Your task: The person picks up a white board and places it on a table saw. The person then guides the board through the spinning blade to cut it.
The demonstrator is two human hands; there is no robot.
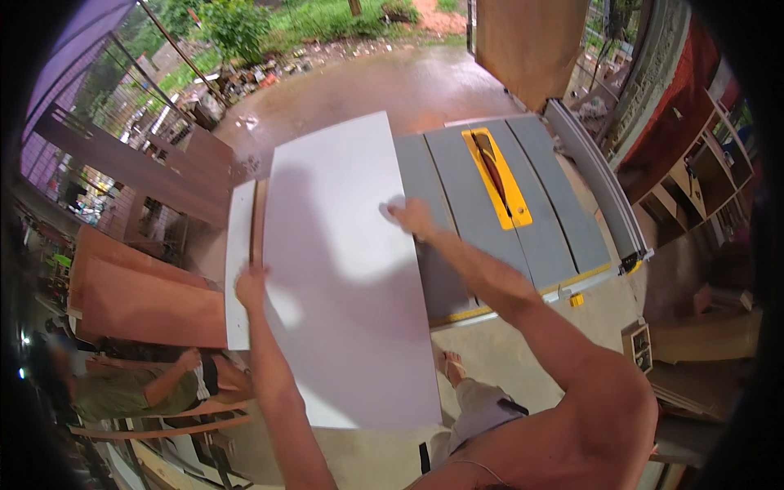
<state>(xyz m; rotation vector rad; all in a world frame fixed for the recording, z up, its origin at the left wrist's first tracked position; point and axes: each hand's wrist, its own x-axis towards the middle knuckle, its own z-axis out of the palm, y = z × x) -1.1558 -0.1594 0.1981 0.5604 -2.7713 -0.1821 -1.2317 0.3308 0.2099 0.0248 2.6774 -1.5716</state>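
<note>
Shiny floor (pixel 437 80), green grass (pixel 314 23) beyond

In front of you, right of the frame's centre, the grey, grooved saw table (pixel 545 204) carries a yellow insert plate (pixel 521 217) seated in its surface, a metal fence (pixel 599 178) along its right side, and your white panel (pixel 335 212) overlapping its left side near the frame's centre.

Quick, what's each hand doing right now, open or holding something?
Left hand: partly curled at the left edge of the white panel; grip cannot be told.
Right hand: holding the panel's right edge.
</note>
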